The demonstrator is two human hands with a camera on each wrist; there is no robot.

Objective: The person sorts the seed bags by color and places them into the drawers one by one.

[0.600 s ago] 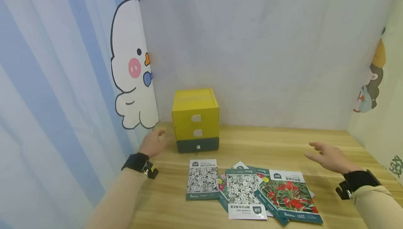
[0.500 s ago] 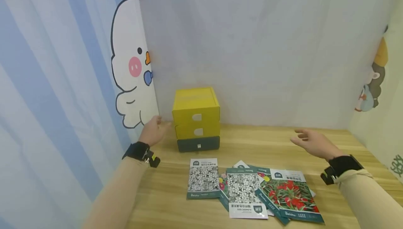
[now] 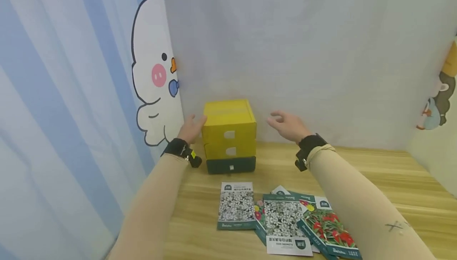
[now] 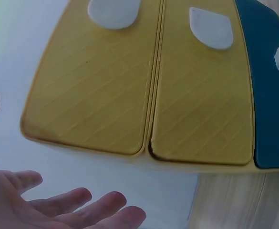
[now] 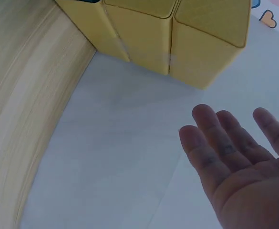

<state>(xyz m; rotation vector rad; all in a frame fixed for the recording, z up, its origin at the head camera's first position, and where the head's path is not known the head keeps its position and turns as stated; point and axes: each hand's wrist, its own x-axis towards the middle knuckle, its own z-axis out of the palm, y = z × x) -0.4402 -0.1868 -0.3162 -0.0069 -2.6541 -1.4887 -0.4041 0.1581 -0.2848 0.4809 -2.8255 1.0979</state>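
Note:
A small three-drawer box (image 3: 230, 141) stands at the back of the table, two yellow drawers above a dark green one. White tabs mark the yellow fronts, and a small white knob sits on the green drawer (image 4: 273, 95). My left hand (image 3: 192, 129) is at the box's left side near the top, fingers spread; whether it touches cannot be told. To the box's right, my right hand (image 3: 290, 126) hangs apart from it with fingers extended. In the right wrist view, a gap separates my fingers (image 5: 215, 138) from the yellow side. Neither hand holds anything.
Several flower seed packets lie in front of the box: a white-flower packet (image 3: 236, 206) alone at left, another white-flower packet (image 3: 283, 220) on a loose pile, and a red-flower packet (image 3: 332, 228) partly behind my right forearm. Curtains (image 3: 303, 53) hang behind and at the sides.
My right hand has swept left from the table's right side to beside the box. My left hand has moved up and right, closer to the box. The view has shifted slightly.

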